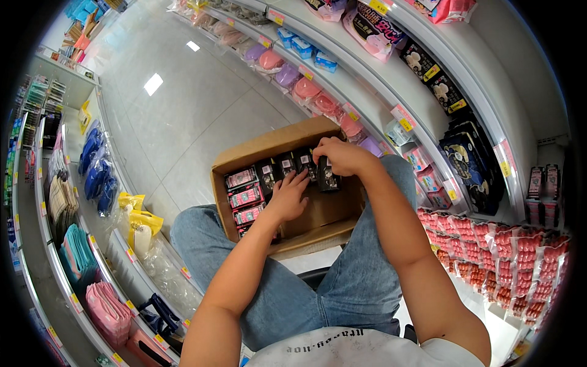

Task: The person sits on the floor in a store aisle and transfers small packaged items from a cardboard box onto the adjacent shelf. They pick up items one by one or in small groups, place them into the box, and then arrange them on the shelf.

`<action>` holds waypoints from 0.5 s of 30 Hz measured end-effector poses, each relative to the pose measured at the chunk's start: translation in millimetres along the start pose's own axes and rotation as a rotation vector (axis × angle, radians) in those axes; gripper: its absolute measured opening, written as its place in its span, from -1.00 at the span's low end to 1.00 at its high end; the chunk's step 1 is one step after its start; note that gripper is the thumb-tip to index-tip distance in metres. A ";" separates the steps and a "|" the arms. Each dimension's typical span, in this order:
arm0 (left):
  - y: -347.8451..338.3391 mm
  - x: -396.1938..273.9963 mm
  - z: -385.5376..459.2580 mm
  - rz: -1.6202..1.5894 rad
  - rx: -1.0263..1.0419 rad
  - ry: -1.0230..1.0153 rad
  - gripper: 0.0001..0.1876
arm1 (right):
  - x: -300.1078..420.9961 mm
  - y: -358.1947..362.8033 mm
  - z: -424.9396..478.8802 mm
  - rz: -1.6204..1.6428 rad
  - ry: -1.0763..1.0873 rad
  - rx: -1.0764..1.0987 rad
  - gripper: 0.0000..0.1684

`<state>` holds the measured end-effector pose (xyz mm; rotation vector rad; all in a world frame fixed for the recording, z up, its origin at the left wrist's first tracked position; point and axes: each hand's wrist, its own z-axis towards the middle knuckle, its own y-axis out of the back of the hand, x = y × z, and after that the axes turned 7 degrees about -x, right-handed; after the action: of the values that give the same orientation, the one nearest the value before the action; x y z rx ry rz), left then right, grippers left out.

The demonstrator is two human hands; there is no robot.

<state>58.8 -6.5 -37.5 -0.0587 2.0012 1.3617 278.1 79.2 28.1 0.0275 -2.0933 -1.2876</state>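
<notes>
An open cardboard box (316, 225) rests between my knees with small packets inside. Along its left side lie pink-and-black packets (246, 196), and a row of black packets (267, 172) stands along the far side. My right hand (343, 155) holds the top of a black packet (328, 176) at the right end of that row. Fingers spread, my left hand (290, 196) rests on the black packets near the middle of the row; whether it grips one cannot be told. The near right part of the box shows bare cardboard bottom.
Shelves (403, 124) with price tags curve along the right, holding pink and purple items, black boxes and dark blue packs (463, 158). Red packaged goods (495, 247) hang lower right. More shelves on the left carry folded cloths (78, 254). Grey tiled floor (183, 91) lies beyond the box.
</notes>
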 end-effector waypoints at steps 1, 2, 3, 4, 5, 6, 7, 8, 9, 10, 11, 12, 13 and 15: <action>0.4 -0.5 -0.1 0.003 0.005 0.003 -0.34 | -0.8 -1.1 1.4 -0.008 -0.001 -0.005 -0.47; 0.8 -1.0 0.1 0.006 0.009 0.005 -0.34 | -2.0 -1.3 3.6 -0.015 -0.003 -0.010 -0.48; 1.3 -1.5 0.4 0.009 0.014 0.007 -0.34 | -3.4 -1.4 5.3 -0.023 -0.005 -0.016 -0.48; 1.2 -0.8 0.0 0.009 0.013 0.007 -0.34 | -3.9 -0.9 6.5 -0.042 -0.026 -0.018 -0.49; 1.0 -0.2 -0.3 0.009 0.012 0.007 -0.34 | -4.6 -0.3 7.3 -0.061 -0.047 -0.021 -0.51; 0.9 0.5 -0.6 0.009 0.011 0.007 -0.34 | -4.9 -0.1 8.0 -0.080 -0.068 -0.023 -0.52; 1.1 0.2 -0.5 0.011 0.014 0.008 -0.34 | -4.3 1.1 7.9 -0.107 -0.083 -0.011 -0.48; 1.3 0.0 -0.4 0.013 0.016 0.009 -0.34 | -3.6 2.6 7.6 -0.134 -0.097 0.000 -0.45; 1.6 -0.2 -0.4 0.016 0.019 0.011 -0.34 | -2.8 3.4 7.4 -0.161 -0.111 0.012 -0.42; 1.4 -0.3 0.2 0.015 0.020 0.012 -0.34 | -4.0 1.3 7.3 -0.101 -0.091 -0.040 -0.40; 1.2 -0.4 0.7 0.013 0.021 0.012 -0.34 | -6.4 -3.0 7.8 -0.040 -0.070 -0.093 -0.39; 1.1 -0.5 1.1 0.012 0.023 0.013 -0.33 | -8.0 -6.2 8.2 0.021 -0.050 -0.146 -0.37; 1.1 -0.2 1.1 0.012 0.024 0.013 -0.33 | -8.4 -8.2 9.6 0.044 -0.071 -0.169 -0.38; 1.3 0.5 1.1 0.011 0.027 0.012 -0.33 | -9.9 -10.8 13.3 0.089 -0.114 -0.217 -0.39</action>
<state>58.4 -4.8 -36.9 -0.0436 2.0319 1.3439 275.2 87.5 10.4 -0.2359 -2.0119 -1.4845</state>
